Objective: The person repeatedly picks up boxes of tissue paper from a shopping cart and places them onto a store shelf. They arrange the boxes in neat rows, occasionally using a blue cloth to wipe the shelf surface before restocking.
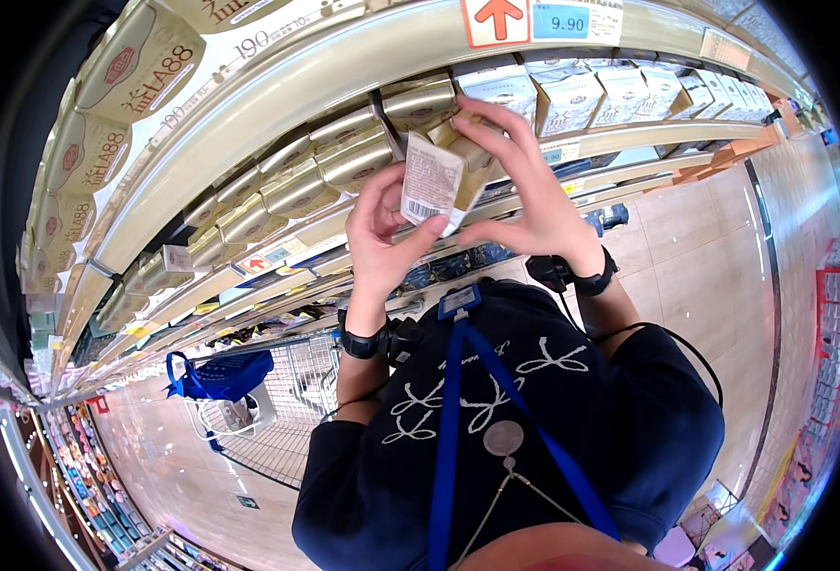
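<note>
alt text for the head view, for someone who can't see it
Seen from above, a person holds a small cream carton up in both hands, left hand and right hand, in front of shop shelves stocked with similar gold and white boxes. Below are their dark sweatshirt, a blue lanyard and a wire trolley.

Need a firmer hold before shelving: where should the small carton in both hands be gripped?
Grip the carton across its two narrow side edges, coming from below. It stands upright with its flat label face toward the camera; the left hand already pinches its lower corner, and the right hand covers its far side.
</note>
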`<move>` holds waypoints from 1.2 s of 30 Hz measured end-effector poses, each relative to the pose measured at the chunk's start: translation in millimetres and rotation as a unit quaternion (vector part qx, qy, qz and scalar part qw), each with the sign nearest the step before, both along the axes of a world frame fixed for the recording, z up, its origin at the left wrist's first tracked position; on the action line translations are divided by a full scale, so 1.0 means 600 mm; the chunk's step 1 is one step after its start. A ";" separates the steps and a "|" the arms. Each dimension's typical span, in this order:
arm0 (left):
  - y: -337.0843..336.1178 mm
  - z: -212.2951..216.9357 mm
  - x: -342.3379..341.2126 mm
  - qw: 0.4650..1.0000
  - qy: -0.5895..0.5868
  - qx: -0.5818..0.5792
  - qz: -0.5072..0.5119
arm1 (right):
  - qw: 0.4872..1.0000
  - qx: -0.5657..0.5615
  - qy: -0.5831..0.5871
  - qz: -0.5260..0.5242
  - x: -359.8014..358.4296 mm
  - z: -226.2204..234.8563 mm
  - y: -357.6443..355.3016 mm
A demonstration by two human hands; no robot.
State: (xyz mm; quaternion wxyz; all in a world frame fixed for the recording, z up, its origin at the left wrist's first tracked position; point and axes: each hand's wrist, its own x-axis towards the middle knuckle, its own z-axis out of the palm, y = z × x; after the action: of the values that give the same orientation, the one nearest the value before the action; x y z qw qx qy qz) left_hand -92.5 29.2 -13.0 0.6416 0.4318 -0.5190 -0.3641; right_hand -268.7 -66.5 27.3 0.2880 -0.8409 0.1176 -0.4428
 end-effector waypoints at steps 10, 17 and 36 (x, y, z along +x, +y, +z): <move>-0.004 0.002 0.017 0.998 -0.002 -0.012 0.067 | 0.987 -0.103 -0.046 -0.113 0.012 -0.002 -0.021; -0.010 0.011 0.026 0.991 -0.031 -0.010 0.129 | 0.968 -0.166 -0.017 -0.187 0.038 -0.013 -0.027; 0.014 0.015 0.043 0.983 -0.106 0.022 0.150 | 0.948 -0.195 0.108 -0.226 0.063 -0.040 -0.040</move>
State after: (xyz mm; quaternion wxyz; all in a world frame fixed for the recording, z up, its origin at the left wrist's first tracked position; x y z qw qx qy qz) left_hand -66.6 37.6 -4.3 0.6208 0.5547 -0.5052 -0.2275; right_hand -230.7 -90.7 3.4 -0.0041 -0.8748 0.2465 -0.4171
